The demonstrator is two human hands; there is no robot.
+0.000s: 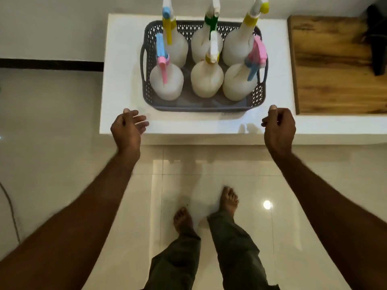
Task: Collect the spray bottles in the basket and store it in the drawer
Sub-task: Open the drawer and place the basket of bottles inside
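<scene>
Six spray bottles stand upright in a grey perforated basket (201, 106), two rows of three. Front row: one with a pink-and-blue trigger (166, 82), one with a white-and-yellow trigger (207, 80), one with a pink-and-light-blue trigger (238, 84). Back row: yellow-and-blue trigger (176, 49), green-and-white trigger (202, 47), yellow trigger (238, 47). All bodies are plain translucent white; no labels, brands or readable writing show on any bottle or on the basket.

Basket sits on a white counter (123, 84), near its front edge, side handles facing left and right. A wooden board (335, 65) lies on the counter to the right, well apart from the basket, with a dark object (377, 38) at its far right, too cut off to identify.

Left hand (128, 127) hovers over the counter's front-left corner, fingers loosely curled and slightly apart, gripping nothing, near the basket's front-left corner but not touching it. Right hand (279, 126) hovers at the counter's front edge, fingers curled inward, empty, just off the basket's front-right corner. Both forearms are bare.

Below, bare feet (229, 198) and olive trousers (234, 248) on a glossy white tiled floor (293, 227).
</scene>
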